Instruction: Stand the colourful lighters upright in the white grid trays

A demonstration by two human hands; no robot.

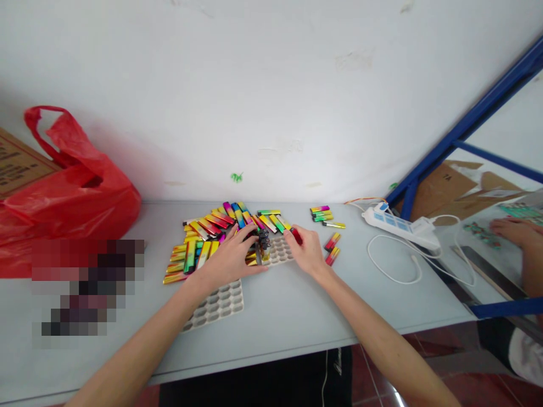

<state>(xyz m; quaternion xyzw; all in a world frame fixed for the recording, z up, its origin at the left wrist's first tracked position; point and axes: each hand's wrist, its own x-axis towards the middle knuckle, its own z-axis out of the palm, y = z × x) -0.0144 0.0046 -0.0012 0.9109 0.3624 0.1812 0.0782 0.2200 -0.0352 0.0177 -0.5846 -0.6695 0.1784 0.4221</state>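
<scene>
Many shiny, multicoloured flat sticks (190, 257) with dark ends lie heaped left of centre on the grey table. My left hand (233, 253) is over the heap's right side, fingers spread around a few sticks standing with black ends up (264, 239); whether it grips them is unclear. My right hand (306, 249) is closed on a red stick (296, 235) with a dark end, near the right edge of a pale tray with round holes (280, 252). Another such tray (224, 302) is partly under my left forearm.
Several loose sticks (332, 242) lie right of my right hand, more (322, 213) near the wall. Farther right are a white power strip (396, 223) with cables and a blue frame (449, 148). A red bag (72, 192) stands left. Beyond the frame, another person's hand (515, 230) rests near small parts.
</scene>
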